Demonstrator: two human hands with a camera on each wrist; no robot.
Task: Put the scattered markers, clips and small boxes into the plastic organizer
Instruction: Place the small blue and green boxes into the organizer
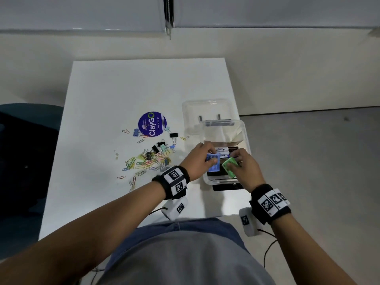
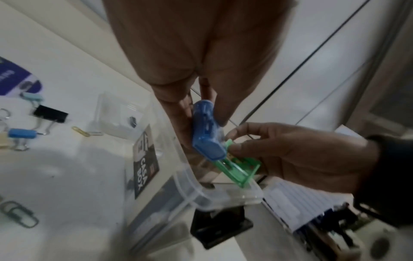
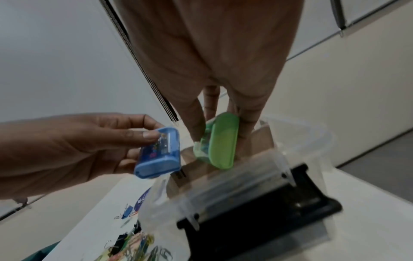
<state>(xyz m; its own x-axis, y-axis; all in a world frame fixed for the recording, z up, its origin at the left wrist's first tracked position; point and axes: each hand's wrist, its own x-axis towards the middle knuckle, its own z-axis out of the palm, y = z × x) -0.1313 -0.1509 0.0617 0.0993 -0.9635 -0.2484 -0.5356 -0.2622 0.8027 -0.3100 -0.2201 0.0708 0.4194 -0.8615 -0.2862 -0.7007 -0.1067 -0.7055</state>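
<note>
White tabletop [image 1: 115, 83], square-ish, set on a pale floor [image 1: 308, 79]. Round purple sticker [image 1: 152, 124] w/ white "ClayGO" lettering lies flat near tabletop centre. A few small tan spots [image 1: 116, 154] on the surface, left of centre. Dark teal chair [image 1: 26, 145] just beside tabletop's left edge. White wall panels [image 1: 82, 11] at far side, dark vertical gap [image 1: 169, 13] btwn them. Grey shirt [image 1: 181, 256] fills the near edge. Thin black cable [image 1: 267, 251] hangs at right, near the shirt.

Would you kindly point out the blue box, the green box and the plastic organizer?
blue box [image 3: 157, 155]: right wrist view, its clear front face.
green box [image 3: 221, 141]: right wrist view, its rounded lid.
plastic organizer [image 1: 245, 130]: head view, its right rim.
</note>
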